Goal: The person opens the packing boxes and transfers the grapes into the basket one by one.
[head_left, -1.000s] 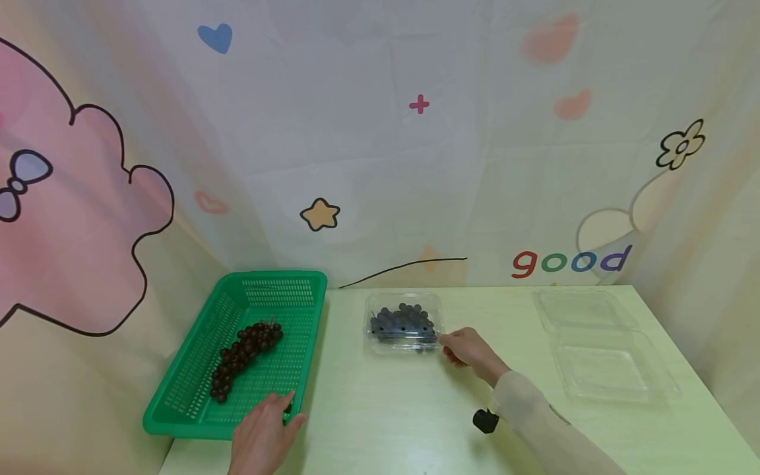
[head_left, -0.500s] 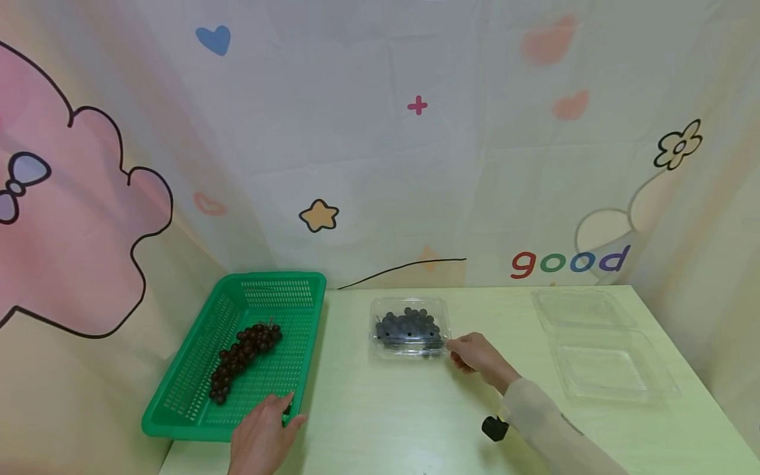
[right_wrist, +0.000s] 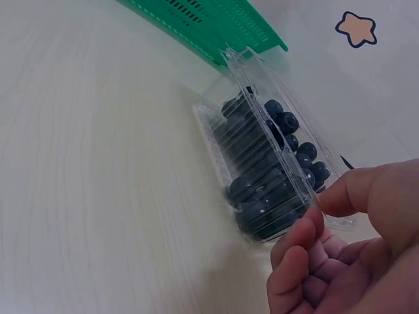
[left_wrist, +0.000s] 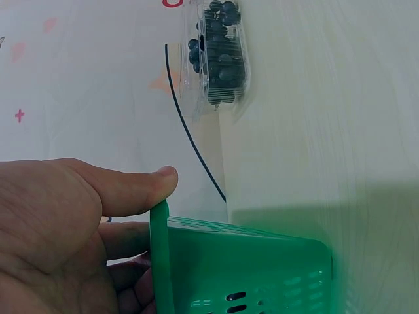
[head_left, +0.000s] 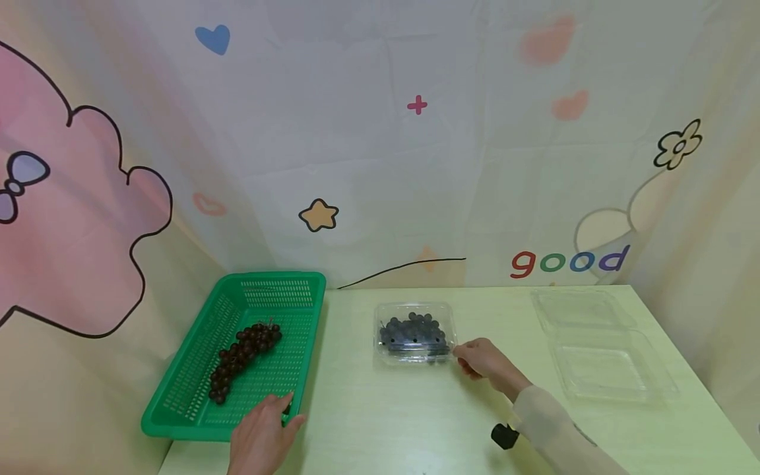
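Note:
A clear plastic clamshell box, its lid down over a bunch of dark grapes, sits at the middle of the table. My right hand pinches the box's near right corner between thumb and fingers, the other fingers curled below in the right wrist view. My left hand holds the rim of a green plastic basket at its near right corner. In the left wrist view the thumb lies on one side of that rim and the fingers on the other. Inside the basket lies a reddish-brown bunch of grapes.
An open, transparent clamshell box lies flat on the right of the pale table. Behind the table hangs a printed curtain. A small black device is beside the right sleeve.
The box of dark grapes has slid right and slightly nearer, with my right hand still pinching its corner. My left hand and the basket stay essentially where they were.

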A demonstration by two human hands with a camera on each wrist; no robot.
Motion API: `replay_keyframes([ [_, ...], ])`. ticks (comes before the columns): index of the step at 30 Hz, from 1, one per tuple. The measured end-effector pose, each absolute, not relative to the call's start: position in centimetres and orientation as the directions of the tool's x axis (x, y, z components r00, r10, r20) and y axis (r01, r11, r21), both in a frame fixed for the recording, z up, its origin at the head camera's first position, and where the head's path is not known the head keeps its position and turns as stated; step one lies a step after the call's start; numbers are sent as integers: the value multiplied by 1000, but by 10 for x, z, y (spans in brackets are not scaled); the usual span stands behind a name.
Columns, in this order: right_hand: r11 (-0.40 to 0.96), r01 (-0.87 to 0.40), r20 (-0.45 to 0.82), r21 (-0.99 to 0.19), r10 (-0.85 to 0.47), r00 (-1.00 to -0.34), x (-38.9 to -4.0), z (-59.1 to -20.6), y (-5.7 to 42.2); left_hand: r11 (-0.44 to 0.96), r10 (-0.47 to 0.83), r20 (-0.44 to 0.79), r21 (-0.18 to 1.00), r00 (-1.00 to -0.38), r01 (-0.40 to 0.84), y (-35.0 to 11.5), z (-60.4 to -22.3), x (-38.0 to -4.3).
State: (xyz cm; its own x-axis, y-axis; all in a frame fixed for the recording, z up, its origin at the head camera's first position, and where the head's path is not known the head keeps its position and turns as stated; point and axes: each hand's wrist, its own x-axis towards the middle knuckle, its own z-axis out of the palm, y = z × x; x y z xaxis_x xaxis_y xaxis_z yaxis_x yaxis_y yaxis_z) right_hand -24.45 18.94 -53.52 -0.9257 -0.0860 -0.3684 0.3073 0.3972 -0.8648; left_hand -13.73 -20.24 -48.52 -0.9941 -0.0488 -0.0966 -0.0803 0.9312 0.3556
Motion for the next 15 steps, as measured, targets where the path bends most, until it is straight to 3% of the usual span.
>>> replay_keyframes([
  [15, 395, 313, -371, -864, -77, -926, -235, -534, 193, 930, -50, -98, 357, -994, -82, -202, -485, -136],
])
